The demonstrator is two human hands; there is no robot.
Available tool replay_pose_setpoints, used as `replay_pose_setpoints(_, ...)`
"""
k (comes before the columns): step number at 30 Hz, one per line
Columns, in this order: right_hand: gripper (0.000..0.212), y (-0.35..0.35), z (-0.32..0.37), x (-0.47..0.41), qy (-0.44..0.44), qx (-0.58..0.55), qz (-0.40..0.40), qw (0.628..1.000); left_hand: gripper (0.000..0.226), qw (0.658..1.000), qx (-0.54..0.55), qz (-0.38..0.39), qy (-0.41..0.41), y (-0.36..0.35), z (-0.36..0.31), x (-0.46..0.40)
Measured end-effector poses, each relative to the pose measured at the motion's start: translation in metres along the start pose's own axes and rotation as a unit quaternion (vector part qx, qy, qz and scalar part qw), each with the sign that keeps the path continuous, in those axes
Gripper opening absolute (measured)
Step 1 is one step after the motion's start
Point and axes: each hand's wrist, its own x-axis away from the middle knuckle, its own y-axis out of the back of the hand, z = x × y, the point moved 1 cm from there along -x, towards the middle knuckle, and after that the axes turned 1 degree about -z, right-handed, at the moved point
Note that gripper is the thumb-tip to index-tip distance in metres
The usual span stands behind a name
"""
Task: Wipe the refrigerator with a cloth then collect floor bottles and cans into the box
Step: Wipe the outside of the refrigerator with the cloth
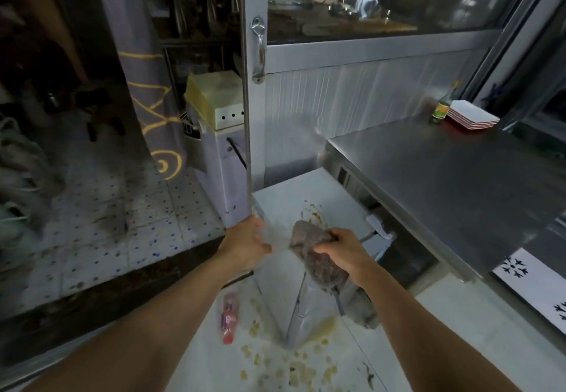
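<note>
My right hand (343,253) grips a bunched grey-brown cloth (315,253) low down, in front of the steel under-counter refrigerator (444,183). The cloth hangs just below brown stains (314,212) on a white surface. My left hand (248,243) holds the lower edge of an aluminium door frame (249,146), a little left of the cloth. A red plastic bottle (229,319) lies on its side on the white floor between my forearms. No box or cans are in view.
Yellowish scraps (294,364) and a wet patch litter the floor. A refrigerator handle (379,229) juts out right of the cloth. On the steel top stand a dark sauce bottle (441,109) and stacked white plates (473,115). A raised tiled floor (107,223) lies left.
</note>
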Motion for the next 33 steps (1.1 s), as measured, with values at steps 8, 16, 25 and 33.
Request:
replay_pose_setpoints(8,0.021,-0.009,0.004,-0.116,-0.049,-0.049,-0.09,0.994,0.036,0.992,-0.119,0.038,0.0,0.004,-0.002,-0.12)
replay_pose_setpoints(16,0.019,-0.004,0.006,-0.182,-0.076,-0.006,-0.23,0.97,0.037,0.978,-0.175,0.104,-0.04,-0.006,-0.015,-0.226)
replay_pose_setpoints(25,0.027,-0.017,0.025,-0.265,-0.089,0.079,-0.379,0.918,0.05,0.929,-0.254,0.218,-0.154,-0.021,-0.018,-0.346)
replay_pose_setpoints(33,0.049,-0.049,0.006,-0.331,-0.16,0.226,-0.344,0.897,0.062,0.903,-0.266,0.272,-0.2,-0.06,-0.004,-0.412)
